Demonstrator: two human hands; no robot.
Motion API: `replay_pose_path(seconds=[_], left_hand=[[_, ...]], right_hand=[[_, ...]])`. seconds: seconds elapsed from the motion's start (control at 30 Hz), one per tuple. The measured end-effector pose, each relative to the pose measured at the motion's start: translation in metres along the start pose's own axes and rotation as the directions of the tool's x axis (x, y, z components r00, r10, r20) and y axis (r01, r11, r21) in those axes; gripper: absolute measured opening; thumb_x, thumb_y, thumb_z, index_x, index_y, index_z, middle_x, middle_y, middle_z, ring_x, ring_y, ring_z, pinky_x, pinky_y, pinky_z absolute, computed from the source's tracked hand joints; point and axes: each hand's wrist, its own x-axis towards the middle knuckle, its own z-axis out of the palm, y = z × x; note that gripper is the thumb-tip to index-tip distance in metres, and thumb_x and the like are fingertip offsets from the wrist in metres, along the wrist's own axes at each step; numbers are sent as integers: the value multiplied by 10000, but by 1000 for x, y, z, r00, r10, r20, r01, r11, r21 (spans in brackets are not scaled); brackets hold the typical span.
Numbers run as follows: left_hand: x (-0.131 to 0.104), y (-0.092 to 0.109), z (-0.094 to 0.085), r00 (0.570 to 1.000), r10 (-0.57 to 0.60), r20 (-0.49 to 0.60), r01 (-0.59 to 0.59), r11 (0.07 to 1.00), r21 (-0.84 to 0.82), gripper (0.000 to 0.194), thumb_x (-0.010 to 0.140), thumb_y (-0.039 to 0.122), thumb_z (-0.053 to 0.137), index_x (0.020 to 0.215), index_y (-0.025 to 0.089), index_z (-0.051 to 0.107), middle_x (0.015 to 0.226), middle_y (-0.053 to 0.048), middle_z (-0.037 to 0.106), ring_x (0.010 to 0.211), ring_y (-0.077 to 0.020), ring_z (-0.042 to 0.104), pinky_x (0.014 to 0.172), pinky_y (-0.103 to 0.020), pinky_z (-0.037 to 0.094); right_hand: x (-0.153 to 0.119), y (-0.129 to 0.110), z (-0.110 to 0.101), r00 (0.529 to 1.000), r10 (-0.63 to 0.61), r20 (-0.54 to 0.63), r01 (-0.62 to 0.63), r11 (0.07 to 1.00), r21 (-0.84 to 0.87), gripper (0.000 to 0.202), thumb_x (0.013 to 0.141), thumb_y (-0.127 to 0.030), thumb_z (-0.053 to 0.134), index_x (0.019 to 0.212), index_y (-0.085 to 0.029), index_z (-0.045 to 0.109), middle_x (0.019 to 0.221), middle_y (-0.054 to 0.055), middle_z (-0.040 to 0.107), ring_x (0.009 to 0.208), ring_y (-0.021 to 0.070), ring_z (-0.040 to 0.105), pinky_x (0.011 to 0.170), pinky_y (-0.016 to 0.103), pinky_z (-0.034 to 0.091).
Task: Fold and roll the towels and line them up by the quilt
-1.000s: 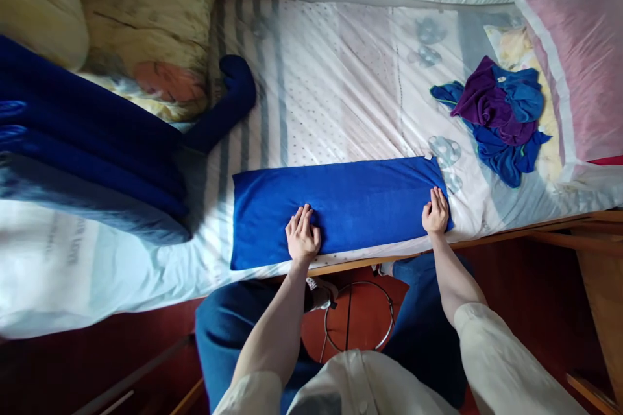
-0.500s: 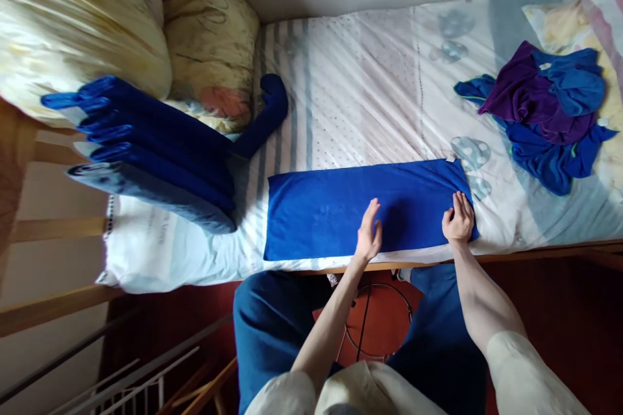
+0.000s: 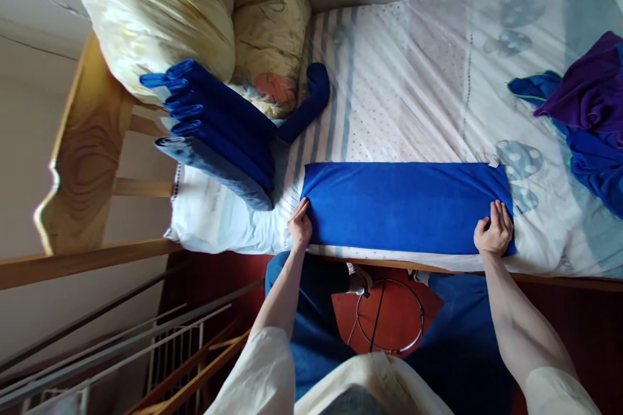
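A blue towel (image 3: 403,207) lies spread as a long rectangle along the bed's near edge, with a small white label at its far right corner. At the towel's left edge, my left hand (image 3: 300,225) has its fingers closed on the cloth, and small creases run from there. My right hand (image 3: 494,231) rests flat on the right end, thumb apart from the fingers. To the left stand several folded blue towels (image 3: 219,123) side by side, with a grey-blue folded cloth (image 3: 214,172) nearest me. Another blue roll (image 3: 306,104) leans out behind them.
A crumpled heap of purple and blue cloths (image 3: 591,110) lies at the bed's right. Yellowish pillows (image 3: 272,32) fill the back left. A wooden bed end (image 3: 85,162) and metal rack bars (image 3: 121,350) stand on the left. The patterned sheet (image 3: 403,78) stretches behind the towel.
My left hand has moved left from above the towel's middle to its left edge and closed there. My right hand stays on the right end. The view has shifted left.
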Motion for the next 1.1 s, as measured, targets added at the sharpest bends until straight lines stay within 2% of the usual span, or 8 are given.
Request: replay_pose_path(seconds=[0.13, 0.27, 0.43, 0.53, 0.67, 0.9, 1.0, 1.1], left_hand=[[0, 8, 7, 999, -12, -36, 13, 999, 33, 519, 918, 80, 362, 1320, 108, 688, 1464, -159, 649, 1461, -216, 532, 1269, -440, 398], [-54, 62, 56, 978, 208, 34, -209, 978, 24, 561, 984, 179, 412, 1534, 162, 519, 1633, -160, 481, 1610, -280, 290, 1314, -597, 248], [-149, 170, 143, 693, 600, 399, -607, 784, -126, 671, 1015, 308, 454, 1672, 267, 325, 1757, -90, 231, 1651, -297, 98, 1337, -600, 170], [-145, 205, 170, 626, 623, 469, -651, 749, -125, 664, 1028, 355, 459, 1672, 259, 333, 1765, -72, 207, 1649, -289, 127, 1353, -554, 155], [-67, 178, 153, 700, 614, 365, -623, 775, -109, 574, 1048, 396, 438, 1600, 241, 472, 1719, -99, 345, 1643, -303, 170, 1338, -602, 105], [66, 51, 45, 947, 237, 219, -286, 929, 233, 619, 1028, 383, 419, 1581, 110, 474, 1689, -206, 368, 1627, -358, 211, 1304, -657, 119], [86, 36, 23, 979, 133, 156, -176, 936, 306, 643, 1020, 355, 400, 1571, 28, 452, 1695, -255, 320, 1630, -372, 192, 1299, -658, 140], [68, 53, 36, 971, 219, 101, -238, 936, 261, 624, 1019, 356, 404, 1555, 46, 482, 1715, -232, 286, 1645, -359, 128, 1308, -653, 113]], right_hand=[[0, -1, 0, 1000, -16, -21, 15, 1000, -5, 567, 864, -190, 484, 1408, -111, 623, 1393, 208, 679, 1354, 361, 614, 1120, 540, 491], [1, -3, 0, 1000, 5, -21, -5, 1000, -8, 558, 860, -190, 488, 1395, -129, 633, 1378, 195, 693, 1336, 359, 632, 1106, 522, 505], [1, -4, 0, 999, 9, -35, -9, 1000, -8, 567, 871, -173, 478, 1418, -156, 630, 1381, 179, 695, 1339, 371, 634, 1124, 542, 507], [1, -3, 1, 999, 2, -37, -2, 1000, -5, 574, 878, -170, 475, 1432, -158, 624, 1388, 177, 691, 1344, 376, 632, 1133, 549, 504], [0, -3, 1, 999, 1, -45, -1, 1000, -11, 568, 888, -183, 469, 1432, -148, 628, 1384, 186, 691, 1339, 383, 634, 1129, 552, 504], [-1, -2, 2, 998, -5, -61, 4, 1000, -16, 532, 901, -204, 467, 1398, -136, 646, 1363, 187, 705, 1327, 364, 644, 1104, 522, 517], [-1, -2, 2, 998, 5, -56, -6, 1000, -16, 540, 894, -196, 469, 1404, -150, 642, 1370, 181, 703, 1335, 361, 640, 1108, 525, 519], [0, -2, 2, 998, -8, -60, 7, 1000, -16, 539, 892, -198, 472, 1402, -143, 638, 1369, 187, 702, 1339, 359, 639, 1106, 522, 521]])
